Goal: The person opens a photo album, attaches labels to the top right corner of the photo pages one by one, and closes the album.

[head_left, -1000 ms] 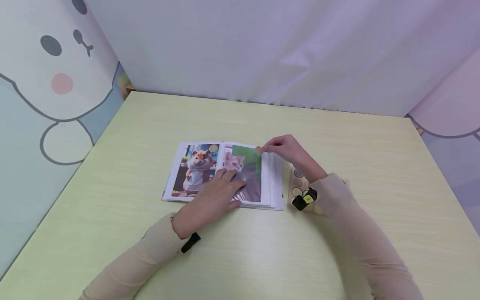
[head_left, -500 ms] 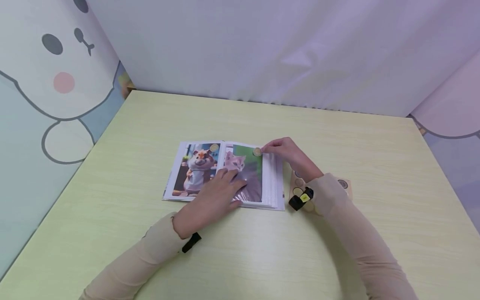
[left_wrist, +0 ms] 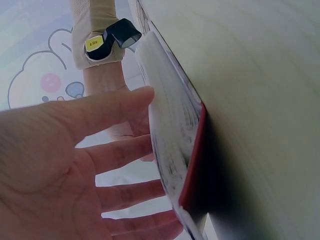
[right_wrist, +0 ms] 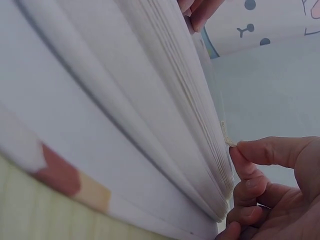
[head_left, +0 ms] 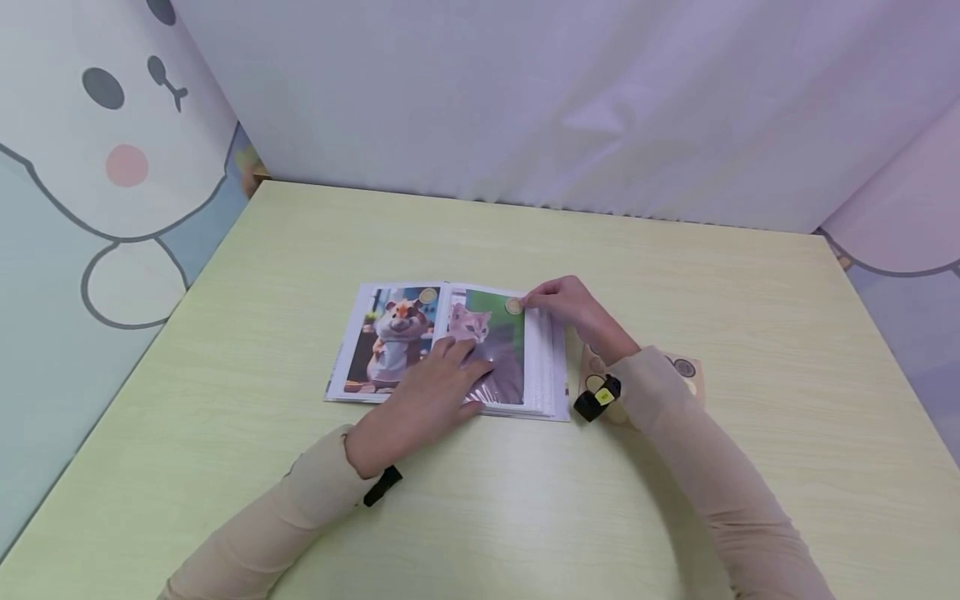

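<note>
one round gold sticker (head_left: 513, 306) lies at the upper right corner of the cat picture (head_left: 502, 342), its edge pinched between the thumb and forefinger of your right hand (head_left: 573, 308), those fingers nearly closed; how much of it touches the page you cannot tell; your left hand (head_left: 429, 393) holds only its spread, nearly straight fingers across the lower left of that picture; both pictures sit in the open album (head_left: 542, 358), whose left page shows a hamster picture (head_left: 393, 350) with a second round sticker (head_left: 427, 297) at its upper right; just right of the album, partly under your right forearm, a sticker sheet (head_left: 692, 379) rests on the pale worktop (head_left: 487, 517); a white curtain (head_left: 510, 108) hangs behind
</note>
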Demonstrator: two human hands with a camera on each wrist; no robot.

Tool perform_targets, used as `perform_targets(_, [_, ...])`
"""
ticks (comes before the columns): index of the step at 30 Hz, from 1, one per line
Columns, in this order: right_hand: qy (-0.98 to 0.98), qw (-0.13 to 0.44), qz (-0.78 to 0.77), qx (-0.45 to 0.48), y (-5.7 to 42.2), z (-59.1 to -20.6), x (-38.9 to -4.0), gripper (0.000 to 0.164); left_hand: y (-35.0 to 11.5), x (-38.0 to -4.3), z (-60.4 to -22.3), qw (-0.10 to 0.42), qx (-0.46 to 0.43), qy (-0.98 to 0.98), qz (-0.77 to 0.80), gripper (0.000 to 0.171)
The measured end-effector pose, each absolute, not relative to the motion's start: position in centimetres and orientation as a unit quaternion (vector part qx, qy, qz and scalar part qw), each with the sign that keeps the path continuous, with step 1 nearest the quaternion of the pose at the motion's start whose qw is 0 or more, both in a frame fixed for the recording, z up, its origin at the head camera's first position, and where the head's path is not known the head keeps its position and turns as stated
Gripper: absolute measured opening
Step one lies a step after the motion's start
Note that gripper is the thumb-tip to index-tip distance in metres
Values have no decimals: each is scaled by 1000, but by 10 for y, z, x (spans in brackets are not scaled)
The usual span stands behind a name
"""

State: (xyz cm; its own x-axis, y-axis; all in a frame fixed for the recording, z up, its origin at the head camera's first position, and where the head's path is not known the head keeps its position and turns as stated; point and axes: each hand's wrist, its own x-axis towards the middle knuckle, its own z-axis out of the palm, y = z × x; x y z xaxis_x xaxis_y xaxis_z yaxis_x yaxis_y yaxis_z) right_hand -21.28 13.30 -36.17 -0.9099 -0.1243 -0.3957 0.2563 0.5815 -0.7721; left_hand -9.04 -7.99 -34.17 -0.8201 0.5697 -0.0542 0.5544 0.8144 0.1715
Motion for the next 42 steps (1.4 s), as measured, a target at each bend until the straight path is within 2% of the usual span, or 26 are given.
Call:
perform_targets(21, [879,195,-432,52,129,-364,-212,31,-79,-91,-342,51,296,951,72,47])
perform_targets(33, [916,154,-371,-12,125,-367,-212,27,-79,-91,-342,64,289,953,64,48])
perform_targets(42, [922,157,-353,-13,124,-365,-211,29,-79,-91,-341,64,289,953,65,49])
